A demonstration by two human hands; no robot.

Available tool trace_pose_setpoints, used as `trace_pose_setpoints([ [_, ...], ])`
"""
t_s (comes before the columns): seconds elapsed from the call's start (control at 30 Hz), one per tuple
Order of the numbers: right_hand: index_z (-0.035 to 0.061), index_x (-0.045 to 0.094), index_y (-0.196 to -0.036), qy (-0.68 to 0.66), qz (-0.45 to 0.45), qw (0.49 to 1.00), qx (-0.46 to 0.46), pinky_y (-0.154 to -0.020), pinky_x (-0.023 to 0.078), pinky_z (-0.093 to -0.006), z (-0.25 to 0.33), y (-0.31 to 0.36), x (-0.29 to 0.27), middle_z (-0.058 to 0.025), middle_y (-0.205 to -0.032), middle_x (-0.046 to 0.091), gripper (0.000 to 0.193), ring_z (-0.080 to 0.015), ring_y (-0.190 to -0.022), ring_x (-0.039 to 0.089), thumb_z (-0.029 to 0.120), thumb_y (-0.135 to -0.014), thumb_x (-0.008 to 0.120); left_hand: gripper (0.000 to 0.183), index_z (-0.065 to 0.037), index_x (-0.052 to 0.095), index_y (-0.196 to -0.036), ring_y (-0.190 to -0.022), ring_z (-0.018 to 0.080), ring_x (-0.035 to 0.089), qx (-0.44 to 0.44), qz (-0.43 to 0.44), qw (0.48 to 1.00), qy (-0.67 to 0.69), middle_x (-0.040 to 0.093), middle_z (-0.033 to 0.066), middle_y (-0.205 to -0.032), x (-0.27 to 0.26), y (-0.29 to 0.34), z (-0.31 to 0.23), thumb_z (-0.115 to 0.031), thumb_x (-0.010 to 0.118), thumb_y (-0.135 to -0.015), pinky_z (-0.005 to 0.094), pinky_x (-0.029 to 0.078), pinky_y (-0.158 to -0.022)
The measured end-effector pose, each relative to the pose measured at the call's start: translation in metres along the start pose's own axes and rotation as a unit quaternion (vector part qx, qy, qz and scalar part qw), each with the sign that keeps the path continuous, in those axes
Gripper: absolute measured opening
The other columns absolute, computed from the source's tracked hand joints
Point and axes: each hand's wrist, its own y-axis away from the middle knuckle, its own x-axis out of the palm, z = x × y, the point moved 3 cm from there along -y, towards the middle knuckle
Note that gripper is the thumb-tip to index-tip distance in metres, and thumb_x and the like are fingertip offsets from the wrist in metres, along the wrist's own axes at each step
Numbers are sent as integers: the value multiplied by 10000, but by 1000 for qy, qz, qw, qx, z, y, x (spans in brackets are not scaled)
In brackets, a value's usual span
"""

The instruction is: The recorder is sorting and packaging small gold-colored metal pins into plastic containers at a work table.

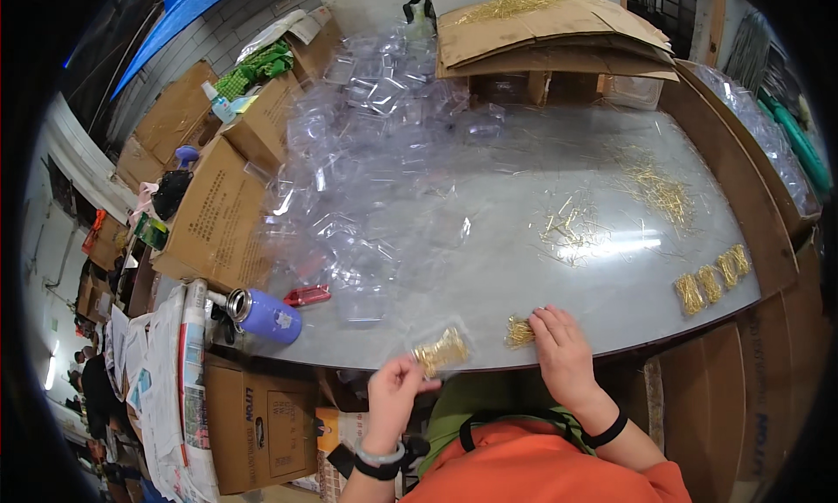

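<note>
My left hand (394,398) is closed on the edge of a small clear plastic pack (441,353) filled with gold wire pins, held over the table's near edge. To its right, my right hand (566,354) lies with fingers stretched out on the tabletop. Its fingertips rest against the right side of a small bundle of gold wire pins (518,332); my thumb is hidden. Several similar gold bundles (711,279) lie in a row near the right edge. Loose gold pins (659,189) spread across the right half of the table, with a thinner scatter (572,228) closer in.
Many clear plastic packs (358,154) heap over the left half of the grey table (489,267). A purple bottle (266,315) and a red-handled tool (307,294) sit at the near left. Cardboard boxes (223,228) wall the left side; cardboard sheets (559,36) top the back.
</note>
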Motion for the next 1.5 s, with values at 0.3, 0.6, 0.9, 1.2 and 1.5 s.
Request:
trace_pose_setpoints([
  [0.3,-9,610,-1273,-29,35,999,-9,-1115,446,-489,12,0,6,-156,-1318,611,461,-368,-1275,570,-32,-812,608,189,41,572,-814,-1049,194,652,-194,198,953,123,569,125,-1229,21,37,55,32,564,-1002,437,624,-961],
  [0.6,-34,618,-1267,-83,119,986,-78,-1133,436,-484,53,36,-11,-180,-1351,594,443,-368,-1316,548,41,-830,613,143,34,574,-877,-1138,222,645,-158,184,959,149,553,141,-1282,36,39,67,33,538,-1016,446,627,-957],
  [0.9,-13,620,-1271,-168,64,979,-94,-1122,459,-487,58,36,-20,-157,-1347,603,443,-364,-1293,569,-7,-829,653,84,39,549,-945,-1115,205,639,-51,202,973,101,557,155,-1284,39,52,26,22,532,-1025,389,614,-963],
  [1.2,-9,604,-1237,-114,-14,993,-35,-1109,458,-494,17,-22,3,-156,-1263,614,398,-378,-1258,578,-28,-841,648,205,34,576,-1180,-928,280,693,139,127,971,-146,624,192,-1227,82,-35,-2,-52,616,-998,371,603,-730],
  [1.5,8,599,-1261,-150,22,988,-33,-1090,471,-494,4,-15,10,-172,-1261,589,401,-400,-1280,549,-10,-866,661,403,-14,596,-1332,-1352,425,451,415,96,764,-486,528,199,-1463,92,-25,-1,-175,662,-968,531,355,-1114],
])
